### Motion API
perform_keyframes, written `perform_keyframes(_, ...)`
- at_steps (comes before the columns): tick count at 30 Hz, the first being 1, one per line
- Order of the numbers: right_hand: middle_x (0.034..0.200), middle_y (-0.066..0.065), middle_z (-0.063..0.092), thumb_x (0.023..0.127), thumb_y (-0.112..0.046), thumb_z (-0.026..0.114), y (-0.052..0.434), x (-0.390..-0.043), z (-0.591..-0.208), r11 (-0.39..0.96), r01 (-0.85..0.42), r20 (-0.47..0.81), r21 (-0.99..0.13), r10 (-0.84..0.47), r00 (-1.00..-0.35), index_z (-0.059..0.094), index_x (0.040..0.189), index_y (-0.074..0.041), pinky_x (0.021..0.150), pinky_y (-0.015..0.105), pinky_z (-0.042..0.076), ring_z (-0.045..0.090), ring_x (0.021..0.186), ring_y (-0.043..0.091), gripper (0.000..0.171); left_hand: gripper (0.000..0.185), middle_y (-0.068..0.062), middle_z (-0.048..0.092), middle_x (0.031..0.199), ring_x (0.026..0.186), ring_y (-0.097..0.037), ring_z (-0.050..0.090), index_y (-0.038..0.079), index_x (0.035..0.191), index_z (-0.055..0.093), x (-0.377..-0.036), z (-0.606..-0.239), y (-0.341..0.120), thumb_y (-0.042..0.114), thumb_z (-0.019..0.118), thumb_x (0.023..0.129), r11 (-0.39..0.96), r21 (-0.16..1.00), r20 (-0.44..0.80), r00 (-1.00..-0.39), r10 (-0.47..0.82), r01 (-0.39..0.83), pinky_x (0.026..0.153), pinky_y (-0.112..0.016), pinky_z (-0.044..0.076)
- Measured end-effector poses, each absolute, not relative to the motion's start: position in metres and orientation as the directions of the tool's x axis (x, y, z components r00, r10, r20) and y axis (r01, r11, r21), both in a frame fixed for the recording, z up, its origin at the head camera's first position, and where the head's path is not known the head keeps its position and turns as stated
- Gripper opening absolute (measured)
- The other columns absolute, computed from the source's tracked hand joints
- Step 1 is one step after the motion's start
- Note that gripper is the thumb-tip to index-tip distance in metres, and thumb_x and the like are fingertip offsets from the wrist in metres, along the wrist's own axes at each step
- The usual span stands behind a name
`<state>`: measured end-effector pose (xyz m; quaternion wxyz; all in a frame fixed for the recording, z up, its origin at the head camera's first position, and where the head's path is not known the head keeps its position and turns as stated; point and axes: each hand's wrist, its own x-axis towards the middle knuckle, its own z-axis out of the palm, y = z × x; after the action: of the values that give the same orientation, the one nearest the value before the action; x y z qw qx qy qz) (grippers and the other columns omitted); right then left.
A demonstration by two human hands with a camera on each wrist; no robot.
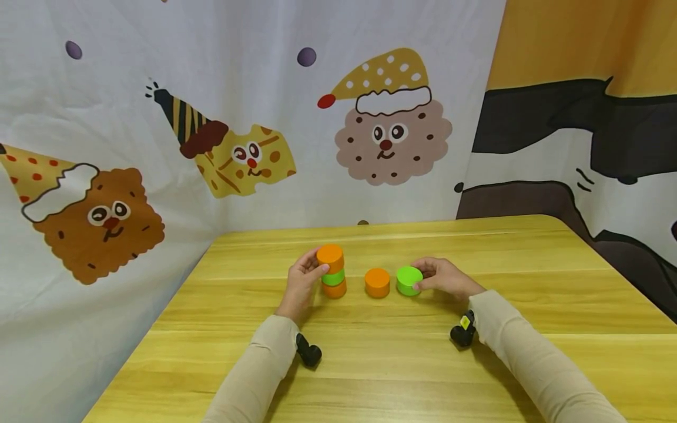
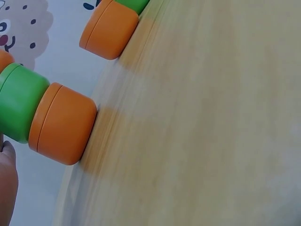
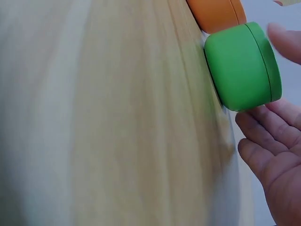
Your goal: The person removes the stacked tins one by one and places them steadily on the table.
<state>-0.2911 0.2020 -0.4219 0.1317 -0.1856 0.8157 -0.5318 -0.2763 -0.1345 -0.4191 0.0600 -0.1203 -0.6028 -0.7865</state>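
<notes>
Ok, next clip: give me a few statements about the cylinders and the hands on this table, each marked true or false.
1. The stack by the left hand has three cylinders, orange on top, green in the middle, orange at the bottom. True.
2. The right hand is at an orange cylinder. False: it is at the green cylinder.
3. A single orange cylinder stands between the stack and the green cylinder. True.
4. The green cylinder sits on top of the single orange one. False: both stand side by side on the wooden table.
5. Both sleeves are dark blue. False: they are beige.
</notes>
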Motion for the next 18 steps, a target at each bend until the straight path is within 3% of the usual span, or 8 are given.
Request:
perform_keyframes(8,0.133,0.024,0.047,0.084,-0.032,0.067,0.198,-0.291,-0.406,0.451,-0.152,-0.018,-0.88,-0.351,-0.936,0.039,0.136,0.006,0.101,0.049,0.037,0.045,0.121,0.037,0.07,0.046,0.0,0.06,0.113,0.105,-0.014,0.054,-0.001,0.129,0.049,-0.277,-0.417,-0.136,-0.002,0.062,0.085,-0.254,0.941,0.247,-0.967,0.062,0.224,0.092,-0.022,0.045)
perform_keyframes(18,0.13,0.02,0.052,0.084,-0.032,0.067,0.163,-0.288,-0.385,0.494,-0.274,0.064,-0.825,-0.4,-0.914,0.047,0.133,-0.001,0.106,0.052,0.03,0.046,0.122,0.035,0.061,0.05,-0.007,0.057,0.122,0.118,-0.018,0.05,0.002,0.13,0.05,-0.275,-0.418,-0.137,-0.002,0.065,0.083,-0.169,0.967,0.206,-0.975,0.079,0.19,0.107,-0.034,0.034)
